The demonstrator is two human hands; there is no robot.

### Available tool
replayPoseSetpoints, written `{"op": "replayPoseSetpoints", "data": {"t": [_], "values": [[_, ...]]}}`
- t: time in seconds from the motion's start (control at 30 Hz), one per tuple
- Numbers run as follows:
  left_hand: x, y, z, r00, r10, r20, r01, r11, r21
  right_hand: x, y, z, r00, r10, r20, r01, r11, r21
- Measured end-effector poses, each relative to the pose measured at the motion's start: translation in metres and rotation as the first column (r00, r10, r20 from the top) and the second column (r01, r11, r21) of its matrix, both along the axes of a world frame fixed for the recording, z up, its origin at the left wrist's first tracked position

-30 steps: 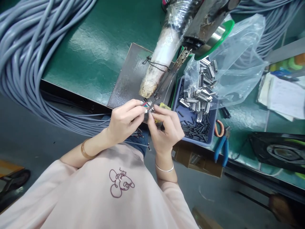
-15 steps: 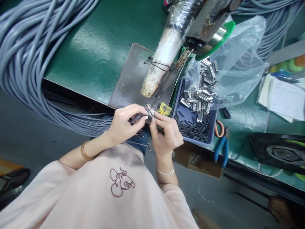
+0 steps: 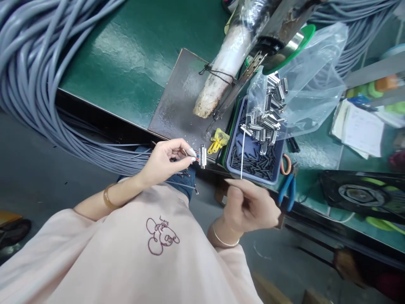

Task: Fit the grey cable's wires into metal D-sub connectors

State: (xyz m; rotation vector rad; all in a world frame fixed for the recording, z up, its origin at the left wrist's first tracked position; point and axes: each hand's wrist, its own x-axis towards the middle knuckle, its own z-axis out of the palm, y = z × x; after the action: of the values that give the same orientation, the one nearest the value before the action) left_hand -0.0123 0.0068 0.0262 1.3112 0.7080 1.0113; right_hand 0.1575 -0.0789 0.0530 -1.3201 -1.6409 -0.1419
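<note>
My left hand (image 3: 169,160) pinches thin coloured wires at the end of a grey cable. A metal multi-pin connector (image 3: 203,156) sits at the wire ends, just beyond my fingertips and upright in the view. My right hand (image 3: 249,207) is apart from it, in front of the blue tray, fingers curled and slightly blurred. A thin silvery strand, seemingly solder wire (image 3: 242,154), runs up from its fingertips across the tray. Above the connector, a soldering iron (image 3: 218,112) points down from a fixed mount, beside a white wrapped arm (image 3: 218,76).
The blue tray (image 3: 232,166) contains black sleeves and metal connectors (image 3: 268,122), partly under a plastic bag (image 3: 310,93). Blue-handled pliers (image 3: 287,190) lie to its right. A green-rimmed spool (image 3: 294,50) stands behind. Grey cable coils (image 3: 28,63) hang left; yellow pieces (image 3: 217,143) lie on the metal plate (image 3: 177,93).
My right hand has left the connector and moved right and toward me, with the thin strand now stretched above it. My left hand keeps the wires; the connector now stands more upright in view.
</note>
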Motion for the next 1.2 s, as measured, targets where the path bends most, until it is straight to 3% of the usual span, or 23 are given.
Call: {"op": "replayPoseSetpoints", "data": {"t": [0.07,0.17,0.5,0.73,0.83,0.93,1.1,1.2], "values": [[0.000,-0.004,0.000,1.000,0.027,-0.011,-0.026,0.993,0.119,-0.001,-0.004,0.008,0.990,0.018,0.142,-0.001,0.993,-0.118],[-0.003,-0.009,-0.001,0.999,0.026,-0.026,-0.019,0.971,0.238,-0.002,-0.002,0.008,0.965,0.075,0.251,-0.033,0.986,-0.165],[-0.008,-0.016,-0.002,1.000,0.008,-0.027,0.000,0.963,0.271,-0.005,0.004,0.000,0.922,0.182,0.341,-0.115,0.971,-0.207],[-0.008,-0.018,-0.003,0.998,0.034,0.058,-0.041,0.991,0.127,-0.007,0.006,-0.001,0.943,0.185,0.277,-0.111,0.959,-0.262],[-0.010,-0.015,0.000,0.990,0.043,0.137,-0.041,0.999,-0.013,-0.004,0.001,-0.004,0.994,0.093,0.064,-0.076,0.970,-0.229],[-0.011,-0.012,0.002,0.972,-0.021,0.233,0.070,0.977,-0.203,-0.001,-0.003,-0.007,0.991,0.015,-0.131,-0.031,0.992,-0.124],[-0.010,-0.009,-0.001,0.909,-0.100,0.404,0.252,0.904,-0.345,-0.003,0.005,-0.010,0.977,0.211,0.032,-0.206,0.971,-0.120],[-0.008,-0.009,-0.004,0.892,-0.152,0.426,0.318,0.880,-0.352,-0.011,0.009,-0.013,0.978,0.204,0.052,-0.195,0.971,-0.135]]}}
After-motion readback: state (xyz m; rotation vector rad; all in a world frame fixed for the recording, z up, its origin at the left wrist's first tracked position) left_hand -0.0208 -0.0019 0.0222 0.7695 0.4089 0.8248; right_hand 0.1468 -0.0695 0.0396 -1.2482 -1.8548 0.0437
